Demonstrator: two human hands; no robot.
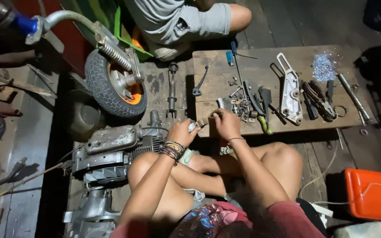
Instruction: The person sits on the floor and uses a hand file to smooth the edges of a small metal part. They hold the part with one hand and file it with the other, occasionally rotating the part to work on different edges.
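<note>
small metal part being worked at the edge of the parts board

head view: the person is sitting cross-legged on the floor and both hands are meeting over the near edge of a wooden board (208,55). the left hand (181,132), with braided bracelets at the wrist, is curling its fingers around a small pale metal part (196,125); the right hand (226,123) is closing its fingertips on the other end of the same piece, or on something tiny against it, too small to tell. neither hand is spreading flat. the part is sitting between the two hands, just over the board's near edge, and its long axis is running roughly left to right across the view, rising slightly toward the right hand.

judging how far along things are: much stripping seems done, since loose bolts and brackets (239,105), a silver footrest bracket (290,90), pliers (318,100), a blue-handled screwdriver (232,55) and a pile of shiny bits (323,67) are lying spread on the board. the engine block (111,152) is lying on the floor beside the left knee, and a small wheel with an orange hub (115,83) is standing beyond it, so reassembly looks far from finished. another person's bent leg (225,17) is showing at the top, and an orange plastic case (373,194) is lying to the right.
</note>
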